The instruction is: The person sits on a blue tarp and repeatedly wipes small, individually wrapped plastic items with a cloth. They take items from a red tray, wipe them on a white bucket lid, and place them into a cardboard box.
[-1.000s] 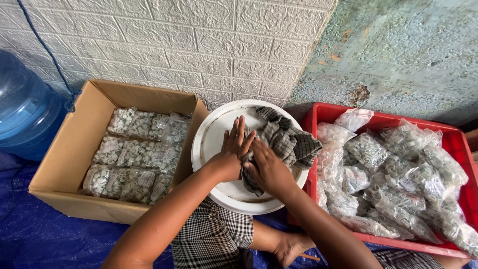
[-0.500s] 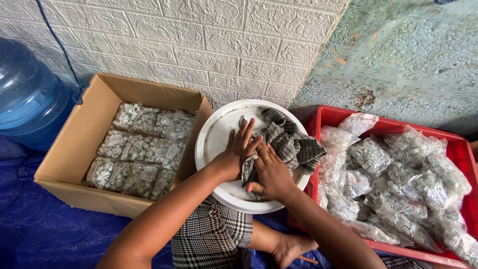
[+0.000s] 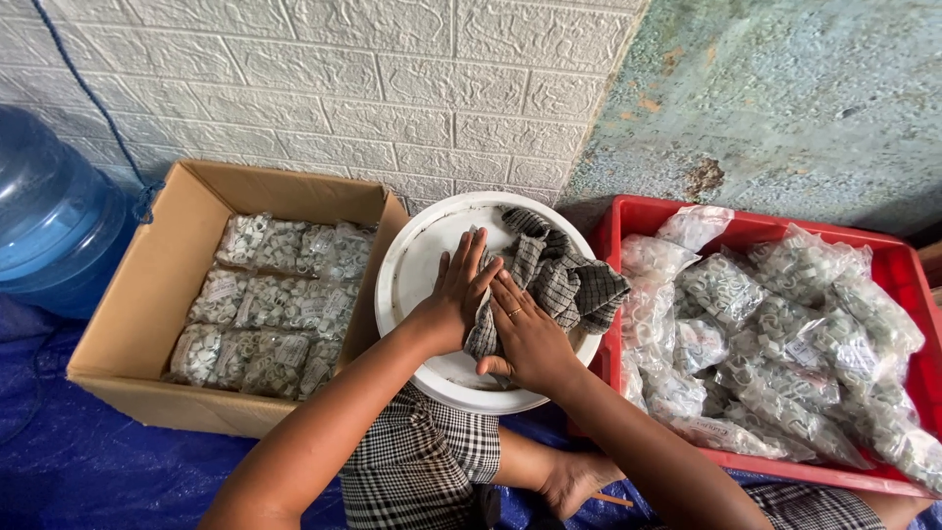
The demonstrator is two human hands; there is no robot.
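A round white lid (image 3: 422, 265) lies in front of me between a box and a crate. On it sits a crumpled checked cloth (image 3: 564, 275). My left hand (image 3: 456, 294) lies flat on the lid, fingers spread, touching the cloth's left edge. My right hand (image 3: 530, 339) presses down on the near part of the cloth, a ring on one finger. Neither hand lifts anything.
A cardboard box (image 3: 128, 324) on the left holds rows of clear bags of small white pieces (image 3: 265, 304). A red plastic crate (image 3: 883, 265) on the right is piled with similar bags (image 3: 785, 334). A blue water jug (image 3: 49, 216) stands far left. A blue tarp (image 3: 88, 471) covers the floor.
Both hands slid slightly toward me over the lid, and the cloth bunched up more to the right. The view shifted a little.
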